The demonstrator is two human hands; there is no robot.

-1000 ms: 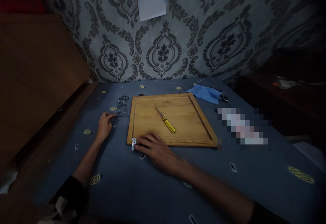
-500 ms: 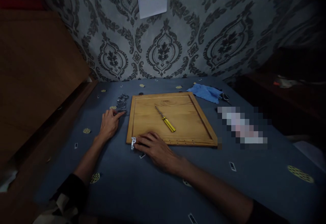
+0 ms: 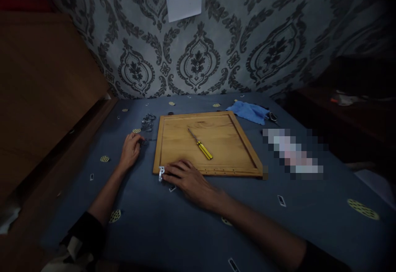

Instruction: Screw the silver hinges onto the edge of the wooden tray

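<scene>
My left hand is closed in a pinch at the left of the wooden panel. A small dark metal piece shows at its fingertips, too dim to name exactly. Just beyond lies a small heap of similar metal pieces. My right hand rests over the panel's near edge. Its fingertips press against a shiny metal bracket at the near left corner. On the panel lies a screwdriver with a yellow handle, its tip pointing away to the left.
Blue patterned cloth covers the surface. A crumpled blue rag lies behind the panel's right corner, beside a dark object. A blurred-out item is at the right. Brown wooden furniture stands left, and a patterned wall rises behind.
My left hand has drawn back slightly toward the left from the metal heap, its fingers curling around a small piece. The right hand has stayed at the bracket.
</scene>
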